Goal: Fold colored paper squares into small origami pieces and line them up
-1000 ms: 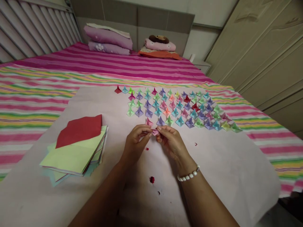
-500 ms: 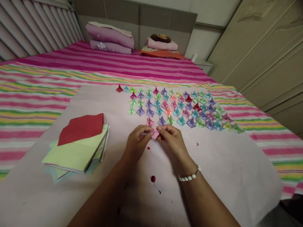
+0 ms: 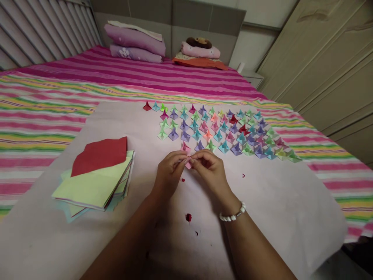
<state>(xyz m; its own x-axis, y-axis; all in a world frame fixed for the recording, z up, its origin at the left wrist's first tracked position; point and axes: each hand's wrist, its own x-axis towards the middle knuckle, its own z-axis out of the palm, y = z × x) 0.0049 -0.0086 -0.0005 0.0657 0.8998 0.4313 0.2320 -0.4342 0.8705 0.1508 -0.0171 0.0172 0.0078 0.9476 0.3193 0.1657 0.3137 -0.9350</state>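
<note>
A small folded pink paper [image 3: 188,165] is pinched between both my hands, just in front of the rows of paper shapes. My left hand [image 3: 170,169] grips its left side with thumb and fingers closed. From the right, my right hand [image 3: 210,167] pinches it too, thumb pressed near the left thumb. Much of the paper is hidden behind my fingers. Right beyond my fingertips sits a pink origami piece [image 3: 185,147]. A purple origami piece [image 3: 199,146] stands close to my right fingers.
Several rows of coloured origami pieces [image 3: 224,126] spread across the white sheet [image 3: 271,210]. Left of my hands lies a stack of coloured paper [image 3: 90,188] topped by a red sheet [image 3: 100,155]. Dark red scraps [image 3: 188,217] dot the sheet. Folded bedding [image 3: 135,39] is at the back.
My right hand has shifted slightly left, and its fingers have closed in towards my left fingertips. Less of the pink paper shows now. The view has tilted a little.
</note>
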